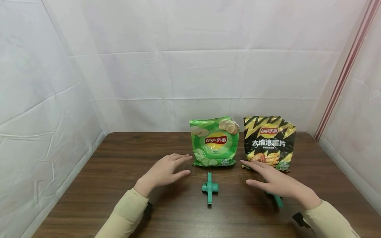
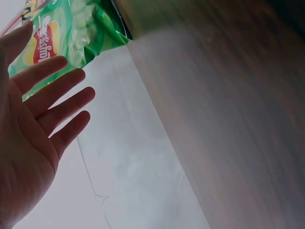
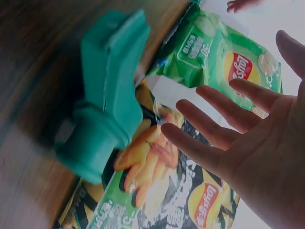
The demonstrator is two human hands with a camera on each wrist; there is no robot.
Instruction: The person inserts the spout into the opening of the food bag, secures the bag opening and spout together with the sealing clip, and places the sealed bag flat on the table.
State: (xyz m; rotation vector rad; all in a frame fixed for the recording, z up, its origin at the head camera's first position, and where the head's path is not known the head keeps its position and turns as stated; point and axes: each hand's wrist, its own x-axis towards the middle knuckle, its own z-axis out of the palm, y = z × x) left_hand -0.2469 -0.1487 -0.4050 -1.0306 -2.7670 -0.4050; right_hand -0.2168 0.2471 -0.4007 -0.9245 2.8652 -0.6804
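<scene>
A green chip bag [image 1: 215,153] stands upright at the back of the table, its top right corner crumpled. To its right stands a black and yellow chip bag [image 1: 265,138]. My left hand [image 1: 166,170] hovers left of the green bag, fingers extended and holding nothing. Over the table in front of the black bag is my right hand [image 1: 274,180], fingers spread and also holding nothing. A green bag clip with a round spout [image 1: 209,188] lies between the hands. Beneath the right hand lies a second green clip [image 3: 107,95], mostly hidden in the head view but large in the right wrist view.
The dark wooden table [image 1: 125,178] ends just behind the bags. White sheeting [image 1: 166,76] hangs behind it and at both sides, with a reddish strip [image 1: 342,79] at the right corner.
</scene>
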